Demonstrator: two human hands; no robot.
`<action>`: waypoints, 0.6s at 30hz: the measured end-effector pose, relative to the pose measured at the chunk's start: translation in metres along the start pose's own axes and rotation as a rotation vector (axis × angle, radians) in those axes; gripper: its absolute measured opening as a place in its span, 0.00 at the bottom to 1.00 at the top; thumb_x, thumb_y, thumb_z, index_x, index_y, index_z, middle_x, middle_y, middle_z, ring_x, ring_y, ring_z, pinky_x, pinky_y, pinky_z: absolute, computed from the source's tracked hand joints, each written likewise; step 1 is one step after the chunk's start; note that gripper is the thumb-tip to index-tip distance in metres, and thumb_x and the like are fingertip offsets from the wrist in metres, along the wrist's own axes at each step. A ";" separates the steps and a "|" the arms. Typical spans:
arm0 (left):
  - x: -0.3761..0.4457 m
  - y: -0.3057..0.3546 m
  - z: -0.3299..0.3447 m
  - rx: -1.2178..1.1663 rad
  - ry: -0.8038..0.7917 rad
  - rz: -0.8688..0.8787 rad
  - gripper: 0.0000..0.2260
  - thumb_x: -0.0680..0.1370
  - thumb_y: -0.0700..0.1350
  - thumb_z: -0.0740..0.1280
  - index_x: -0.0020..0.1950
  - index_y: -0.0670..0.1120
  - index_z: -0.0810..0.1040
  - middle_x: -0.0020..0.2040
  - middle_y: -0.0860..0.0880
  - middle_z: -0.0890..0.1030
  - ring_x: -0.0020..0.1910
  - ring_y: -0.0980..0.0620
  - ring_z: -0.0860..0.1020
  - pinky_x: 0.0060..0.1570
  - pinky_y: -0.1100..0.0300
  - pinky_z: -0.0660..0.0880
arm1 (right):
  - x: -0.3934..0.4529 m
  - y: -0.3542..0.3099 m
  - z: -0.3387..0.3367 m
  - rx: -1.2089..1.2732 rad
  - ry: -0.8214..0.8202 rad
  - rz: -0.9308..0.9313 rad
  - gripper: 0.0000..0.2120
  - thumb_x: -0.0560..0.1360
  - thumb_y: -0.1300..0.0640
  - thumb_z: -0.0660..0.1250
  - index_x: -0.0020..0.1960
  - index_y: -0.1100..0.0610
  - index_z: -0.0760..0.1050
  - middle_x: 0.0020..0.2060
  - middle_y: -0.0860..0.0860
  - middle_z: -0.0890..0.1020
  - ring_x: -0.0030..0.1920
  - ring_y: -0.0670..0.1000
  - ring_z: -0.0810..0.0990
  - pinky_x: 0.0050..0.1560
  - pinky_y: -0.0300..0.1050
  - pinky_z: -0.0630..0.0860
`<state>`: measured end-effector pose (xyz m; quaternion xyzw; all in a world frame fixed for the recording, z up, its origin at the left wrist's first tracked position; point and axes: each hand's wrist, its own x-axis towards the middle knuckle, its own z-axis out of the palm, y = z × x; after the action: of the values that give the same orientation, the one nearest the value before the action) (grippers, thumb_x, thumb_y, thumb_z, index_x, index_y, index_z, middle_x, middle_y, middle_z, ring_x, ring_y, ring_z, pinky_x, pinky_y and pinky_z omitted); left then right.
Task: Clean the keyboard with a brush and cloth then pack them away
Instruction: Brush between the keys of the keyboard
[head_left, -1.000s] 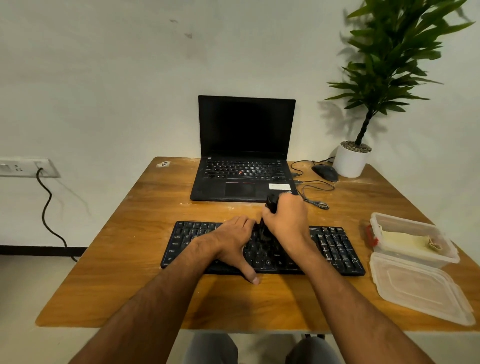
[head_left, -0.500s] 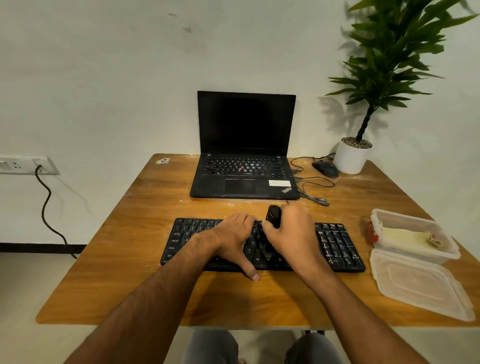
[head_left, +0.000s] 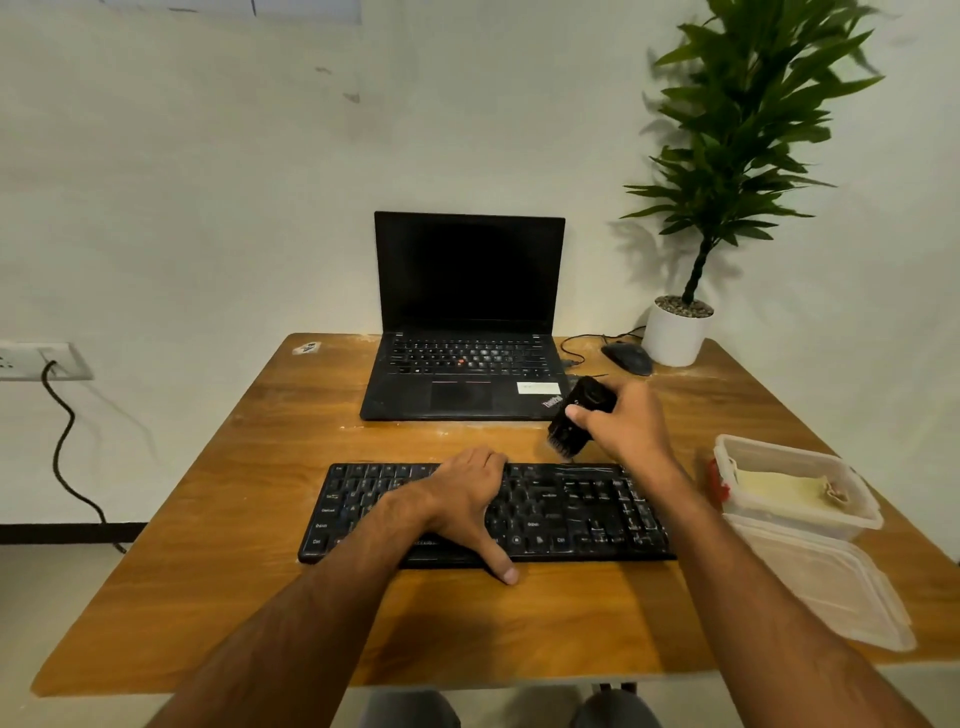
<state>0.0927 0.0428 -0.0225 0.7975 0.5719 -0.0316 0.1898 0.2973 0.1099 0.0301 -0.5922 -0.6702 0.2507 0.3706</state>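
Observation:
A black keyboard (head_left: 571, 512) lies across the wooden table (head_left: 260, 597). My left hand (head_left: 462, 499) rests flat on its middle keys, thumb reaching over the near edge onto the table. My right hand (head_left: 623, 426) grips a black brush (head_left: 576, 415) just beyond the keyboard's far edge, bristles pointing down and left, slightly above the table. A yellowish cloth (head_left: 774, 491) lies inside a clear plastic box (head_left: 857, 512) at the right.
The box's lid (head_left: 831, 587) lies in front of it near the table's right edge. An open laptop (head_left: 467, 322) stands at the back, with a mouse (head_left: 628, 357), its cable and a potted plant (head_left: 680, 332) at the back right.
My right hand has lifted the brush off the keyboard's middle and carried it up and to the right, past the far edge. The left hand stays on the keys.

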 end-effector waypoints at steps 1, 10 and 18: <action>0.004 0.004 0.000 0.003 0.004 0.006 0.59 0.62 0.67 0.82 0.82 0.44 0.54 0.78 0.47 0.61 0.76 0.46 0.60 0.80 0.47 0.59 | 0.000 -0.001 0.000 -0.001 -0.023 -0.009 0.15 0.70 0.57 0.78 0.55 0.56 0.83 0.46 0.50 0.85 0.49 0.50 0.83 0.51 0.47 0.80; 0.012 0.005 0.003 0.053 0.026 0.009 0.59 0.61 0.70 0.80 0.81 0.45 0.56 0.74 0.48 0.63 0.72 0.49 0.62 0.78 0.50 0.63 | -0.011 -0.010 0.022 -0.210 -0.088 0.040 0.13 0.72 0.58 0.77 0.55 0.57 0.81 0.43 0.49 0.81 0.44 0.48 0.79 0.31 0.34 0.66; 0.014 0.005 0.004 0.015 0.012 0.000 0.58 0.60 0.68 0.82 0.80 0.46 0.57 0.72 0.49 0.64 0.71 0.50 0.63 0.77 0.48 0.64 | 0.001 -0.001 -0.023 -0.355 0.015 0.147 0.10 0.72 0.62 0.74 0.39 0.56 0.73 0.38 0.52 0.80 0.34 0.45 0.74 0.30 0.39 0.69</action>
<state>0.1031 0.0523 -0.0287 0.7991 0.5727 -0.0314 0.1804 0.3147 0.1079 0.0448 -0.6973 -0.6562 0.1505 0.2459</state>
